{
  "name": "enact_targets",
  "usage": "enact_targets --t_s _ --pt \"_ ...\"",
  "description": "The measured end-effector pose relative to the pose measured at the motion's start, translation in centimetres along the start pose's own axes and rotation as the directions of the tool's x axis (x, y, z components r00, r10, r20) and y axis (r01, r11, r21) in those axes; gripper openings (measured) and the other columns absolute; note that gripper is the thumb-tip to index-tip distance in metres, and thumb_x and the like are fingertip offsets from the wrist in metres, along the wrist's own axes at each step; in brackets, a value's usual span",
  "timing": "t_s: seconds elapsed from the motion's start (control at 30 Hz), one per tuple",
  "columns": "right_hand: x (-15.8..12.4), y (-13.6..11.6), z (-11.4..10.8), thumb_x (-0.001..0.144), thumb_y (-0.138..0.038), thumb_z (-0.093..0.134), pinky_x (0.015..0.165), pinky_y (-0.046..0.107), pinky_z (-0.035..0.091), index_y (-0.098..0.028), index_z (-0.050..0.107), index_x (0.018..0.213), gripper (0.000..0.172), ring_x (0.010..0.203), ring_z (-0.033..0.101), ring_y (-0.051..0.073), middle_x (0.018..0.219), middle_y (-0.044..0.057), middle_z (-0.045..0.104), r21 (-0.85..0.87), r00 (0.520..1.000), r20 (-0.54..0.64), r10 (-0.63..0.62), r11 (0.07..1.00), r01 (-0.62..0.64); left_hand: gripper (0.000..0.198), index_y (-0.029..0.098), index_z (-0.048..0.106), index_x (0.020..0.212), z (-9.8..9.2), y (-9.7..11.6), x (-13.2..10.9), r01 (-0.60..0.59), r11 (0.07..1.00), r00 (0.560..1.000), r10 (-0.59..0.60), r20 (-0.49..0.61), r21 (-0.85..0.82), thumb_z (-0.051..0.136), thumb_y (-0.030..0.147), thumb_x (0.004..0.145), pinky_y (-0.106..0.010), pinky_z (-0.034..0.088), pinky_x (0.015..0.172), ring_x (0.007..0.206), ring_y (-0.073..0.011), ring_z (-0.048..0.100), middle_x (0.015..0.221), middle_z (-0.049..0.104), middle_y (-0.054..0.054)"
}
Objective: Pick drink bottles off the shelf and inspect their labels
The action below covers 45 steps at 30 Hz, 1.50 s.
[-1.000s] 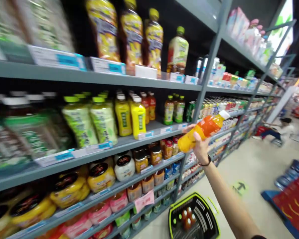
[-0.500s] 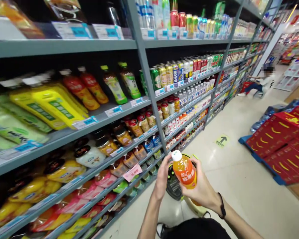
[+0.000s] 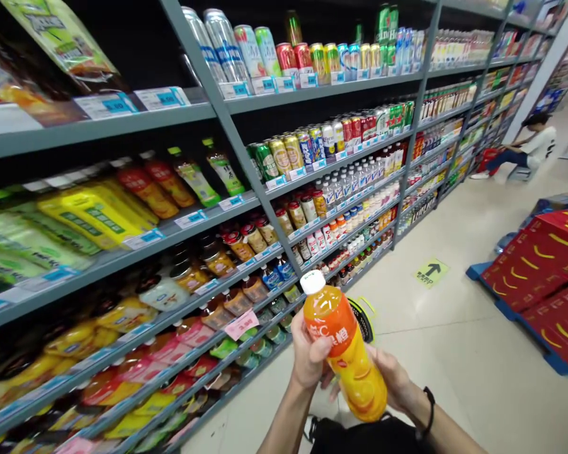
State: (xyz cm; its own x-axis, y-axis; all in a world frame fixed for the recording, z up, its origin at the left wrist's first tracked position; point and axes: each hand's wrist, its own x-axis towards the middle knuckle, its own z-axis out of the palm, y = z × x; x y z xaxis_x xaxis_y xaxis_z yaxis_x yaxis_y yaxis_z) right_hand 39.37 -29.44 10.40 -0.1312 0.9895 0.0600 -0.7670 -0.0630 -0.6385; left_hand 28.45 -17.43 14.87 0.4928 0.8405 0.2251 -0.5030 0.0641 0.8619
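A bottle of orange juice with a white cap and an orange label tilts in front of me, its cap toward the shelves. My left hand is wrapped round its upper side, thumb across the label. Against the lower right side rests my right hand, closed about the bottle, with some fingers hidden behind it. A dark band circles the right wrist. Partly hidden beyond the bottle, a black and lime-green basket-like thing is on the floor.
Grey shelves full of drinks run along the left. Red cartons sit on a blue pallet at right. A floor sticker bears an arrow. Farther down the aisle a person sits low near the shelves.
The bottle has come closer and turned, showing its full length. My left hand, earlier beside it, now grips it; my right hand has shifted lower. The view has swung slightly.
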Motion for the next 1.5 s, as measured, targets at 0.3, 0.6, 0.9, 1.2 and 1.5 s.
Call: enact_targets --t_s 0.3,0.6,0.9,1.2,1.5 --pt "-2.5 0.4 -1.9 0.09 -0.046 0.08 0.084 0.042 0.066 -0.024 0.059 0.139 0.058 0.105 0.074 0.03 0.124 0.014 0.071 -0.526 0.941 -0.256 -0.219 0.849 0.054 0.075 0.023 0.057 0.144 1.7 1.1 1.3 0.013 0.997 0.999 -0.016 0.036 0.082 0.08 0.057 0.082 -0.042 0.061 0.09 0.114 -0.0334 0.07 0.144 0.062 -0.018" --pt "-1.3 -0.9 -2.2 0.09 -0.023 0.078 0.085 0.042 0.06 -0.02 0.053 0.141 0.057 0.103 0.066 0.028 0.116 0.013 0.062 -0.997 0.578 0.071 -0.813 -0.039 0.068 0.064 0.022 0.064 0.13 1.6 0.5 3.4 -0.033 0.994 0.996 0.025 0.083 0.105 0.088 0.052 0.078 -0.044 0.059 0.097 0.11 -0.0302 0.07 0.129 0.067 -0.015" --pt "-1.2 -1.1 -2.8 0.089 -0.023 0.078 0.084 0.041 0.061 -0.021 0.051 0.145 0.061 0.102 0.065 0.027 0.115 0.011 0.058 -0.999 0.635 0.006 -0.772 0.024 0.038 0.043 0.019 0.07 0.118 2.9 0.9 3.5 -0.038 0.991 0.991 0.021 0.132 0.127 0.087 0.034 0.081 -0.036 0.062 0.088 0.1 -0.0256 0.073 0.113 0.072 -0.011" --pt "-1.6 -0.5 -3.4 0.085 -0.024 0.08 0.088 0.039 0.062 -0.026 0.057 0.138 0.058 0.102 0.067 0.026 0.115 0.008 0.061 -0.952 0.738 -0.117 -0.665 0.287 0.108 0.051 0.023 0.067 0.131 3.9 0.6 2.1 -0.098 0.983 0.981 0.069 0.18 0.158 0.084 0.033 0.084 -0.04 0.061 0.096 0.113 -0.0299 0.071 0.131 0.068 -0.013" --pt "-3.0 -0.3 -3.5 0.083 -0.023 0.081 0.102 0.043 0.061 -0.029 0.051 0.15 0.074 0.12 0.068 0.03 0.136 0.01 0.064 -0.859 0.792 -0.171 -0.585 0.483 0.172 0.054 0.022 0.064 0.132 4.9 0.5 1.6 -0.085 0.991 0.976 0.062 0.207 0.104 0.082 0.041 0.085 -0.045 0.063 0.09 0.108 -0.0337 0.073 0.129 0.069 -0.017"
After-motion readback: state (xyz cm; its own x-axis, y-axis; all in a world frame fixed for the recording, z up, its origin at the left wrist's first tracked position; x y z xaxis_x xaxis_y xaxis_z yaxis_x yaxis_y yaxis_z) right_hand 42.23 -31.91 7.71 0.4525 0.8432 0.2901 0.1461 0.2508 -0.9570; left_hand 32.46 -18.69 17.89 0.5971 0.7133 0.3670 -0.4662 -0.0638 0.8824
